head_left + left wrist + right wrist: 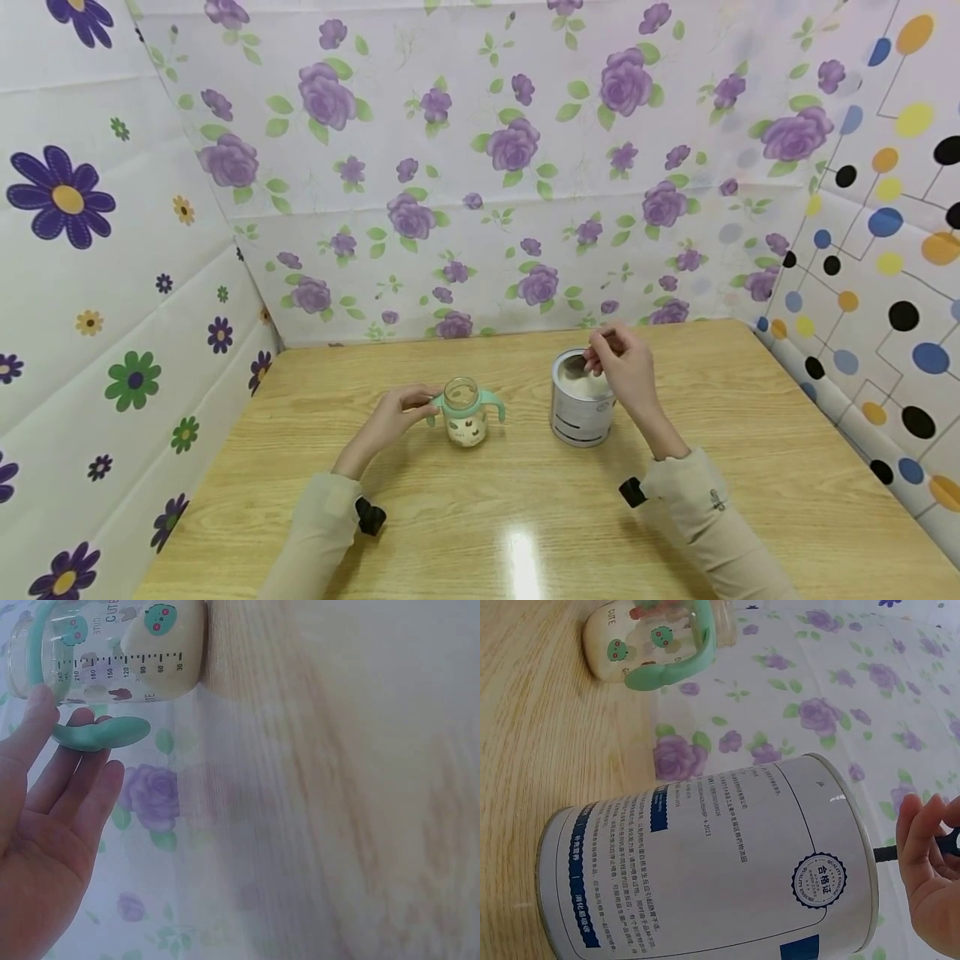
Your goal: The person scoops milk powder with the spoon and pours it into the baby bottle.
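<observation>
A clear baby bottle (465,414) with mint-green handles stands uncapped on the wooden table (525,517), pale powder in its base. My left hand (397,410) pinches its left handle (105,733) between thumb and fingertips; the bottle (112,652) shows printed measuring marks. To the right stands an open silver tin (577,421) of white powder (583,386). My right hand (621,362) hovers over its rim and holds a scoop (576,363) dipped into the opening. In the right wrist view the tin (705,870) fills the frame, with the scoop's dark handle (889,853) between my fingers (930,847) and the bottle (641,641) beyond.
Floral-papered walls (480,167) close off the table at the back and left. A wall with coloured dots (877,250) stands at the right. Bare wood stretches in front of the bottle and tin.
</observation>
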